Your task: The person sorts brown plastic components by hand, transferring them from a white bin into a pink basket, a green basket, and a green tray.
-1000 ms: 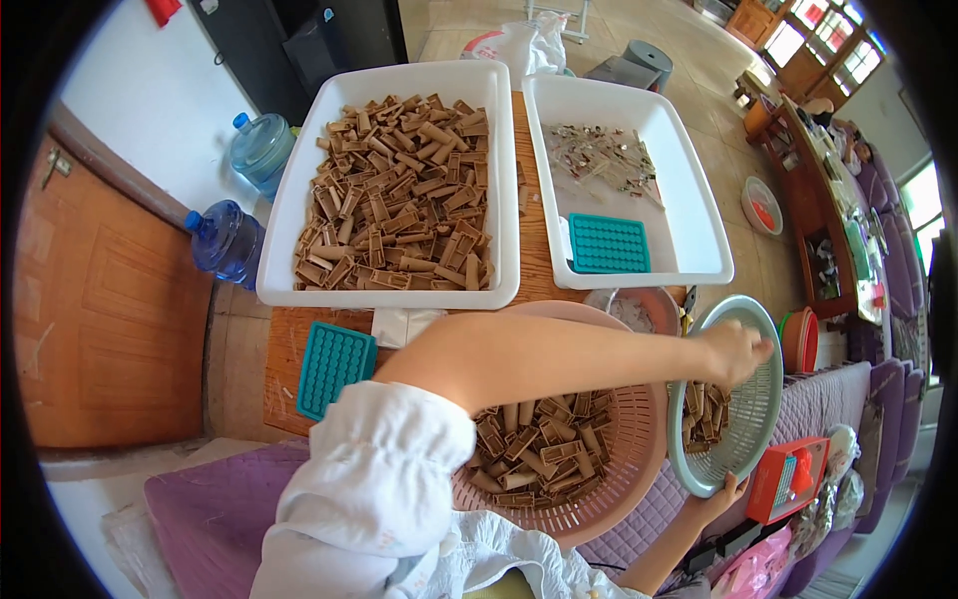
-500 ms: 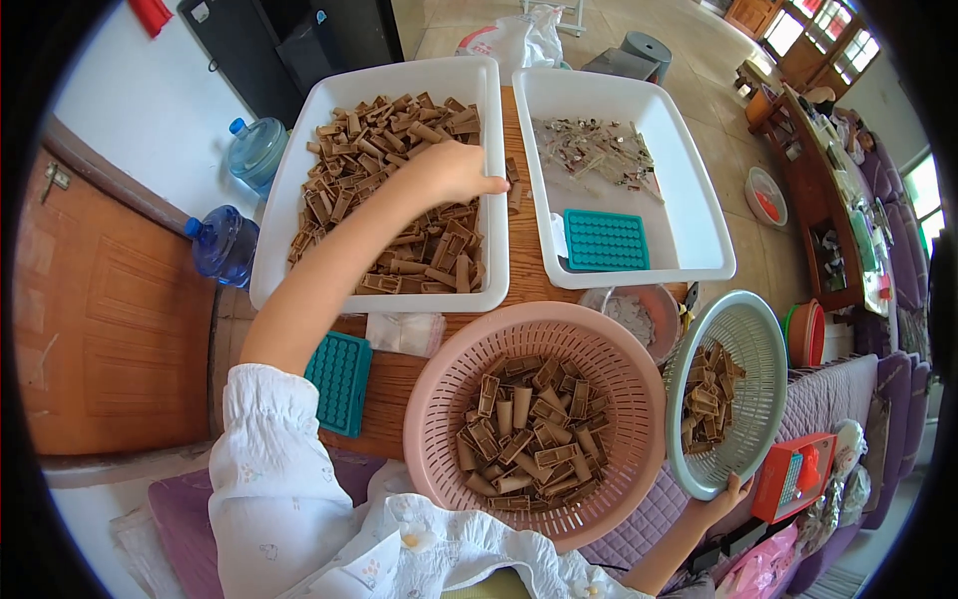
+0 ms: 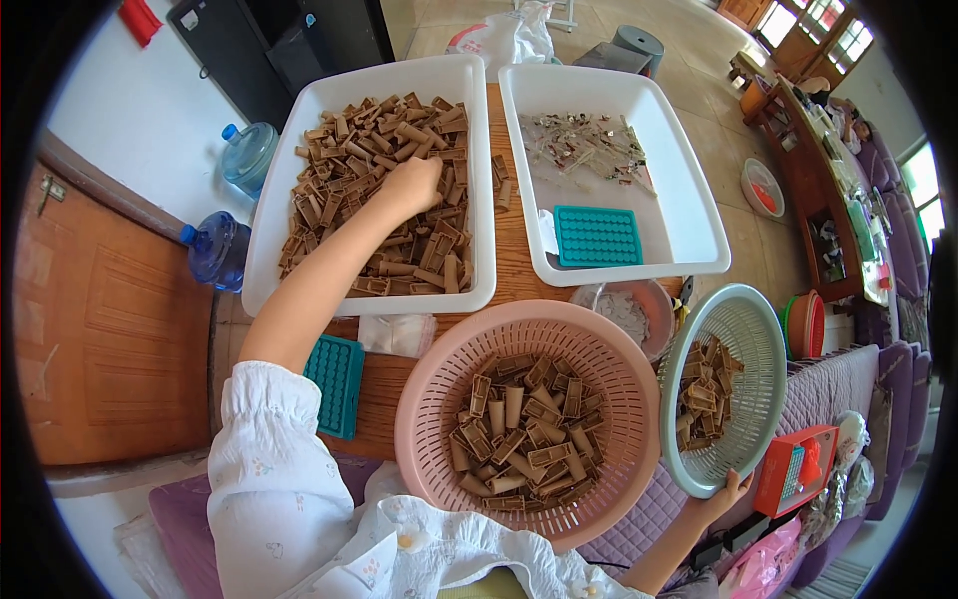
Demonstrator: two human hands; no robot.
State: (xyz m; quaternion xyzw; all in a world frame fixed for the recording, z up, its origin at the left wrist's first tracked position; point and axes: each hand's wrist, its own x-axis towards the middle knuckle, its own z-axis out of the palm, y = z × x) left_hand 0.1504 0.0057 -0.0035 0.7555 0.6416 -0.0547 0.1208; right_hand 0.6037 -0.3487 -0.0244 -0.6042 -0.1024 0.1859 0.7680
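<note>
My left hand (image 3: 413,188) reaches into the left white tub (image 3: 483,215), down on a heap of small brown half-tube plastic parts (image 3: 334,185). Its fingers are curled; whatever they may grip is hidden beneath the hand. At the lower right, my right hand (image 3: 720,493) grips the rim of a pale green slotted basket (image 3: 760,374), which leans steeply toward me with a smaller pile of the same brown parts inside. In front of me, between my arms, sits a pink slotted basket (image 3: 627,399) with many more brown parts.
A second white tub (image 3: 689,200) holds thin clear and metallic pieces and a teal gridded tray (image 3: 599,238). Another teal tray (image 3: 335,384) and a clear plastic bag (image 3: 396,335) lie by my left forearm. A pink bowl (image 3: 659,317) with whitish pieces stands behind the baskets.
My left hand has moved left from the tub's right rim onto the heap, and its thumb no longer sticks out. The right hand keeps its hold on the green basket.
</note>
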